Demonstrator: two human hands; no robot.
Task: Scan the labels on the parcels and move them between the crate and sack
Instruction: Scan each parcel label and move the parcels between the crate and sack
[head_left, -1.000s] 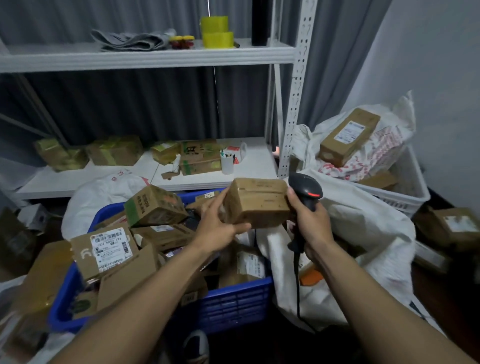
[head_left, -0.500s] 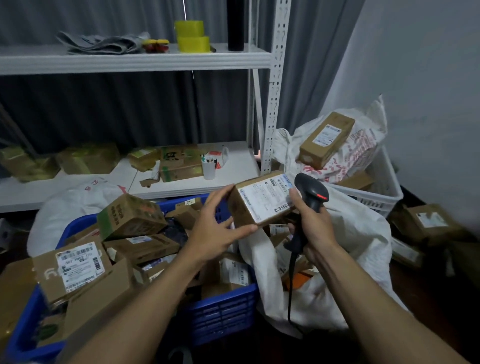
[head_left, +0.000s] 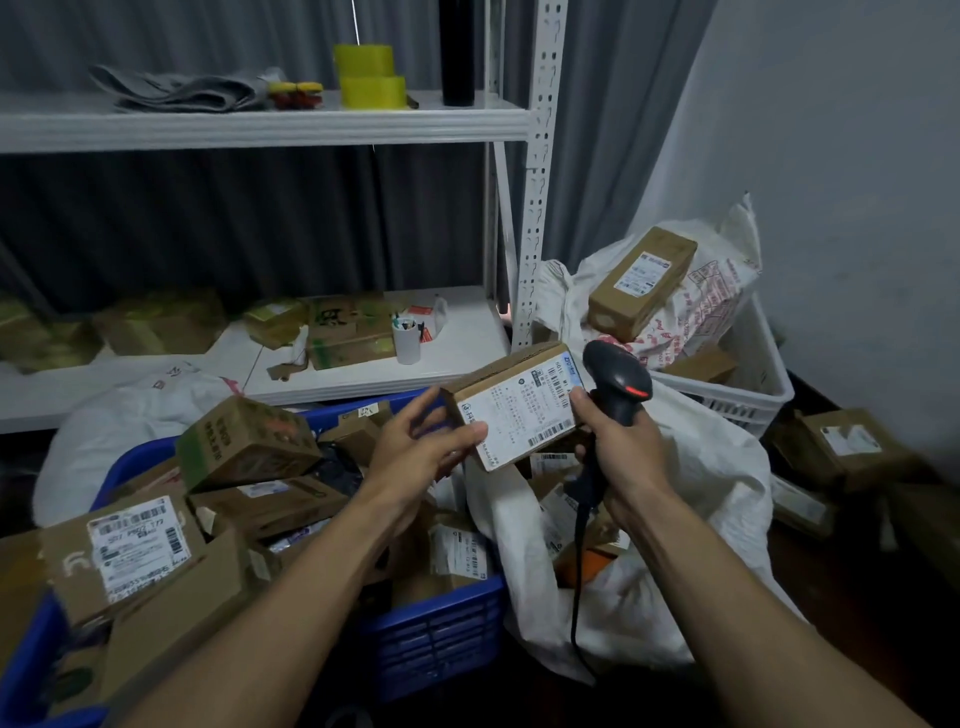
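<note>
A small cardboard parcel (head_left: 519, 410) with a white barcode label facing me is held up between both hands, above the gap between crate and sack. My left hand (head_left: 421, 447) grips its left end. My right hand (head_left: 621, 449) grips a black corded barcode scanner (head_left: 621, 387), its thumb touching the parcel's right edge. The blue plastic crate (head_left: 436, 631), heaped with labelled cardboard parcels, sits lower left. The open white woven sack (head_left: 696, 499) lies to the right, with several parcels inside.
A white metal shelf unit (head_left: 537, 171) stands behind, holding boxes, a pen cup (head_left: 407, 343) and yellow tape rolls (head_left: 366, 75). A white plastic basket (head_left: 748, 379) with a printed sack and a long box (head_left: 641, 280) is at right. More boxes (head_left: 841, 447) lie on the floor by the wall.
The parcel has been turned so its label faces me and tilted a little lower. The view has shifted right. Both hands keep their hold.
</note>
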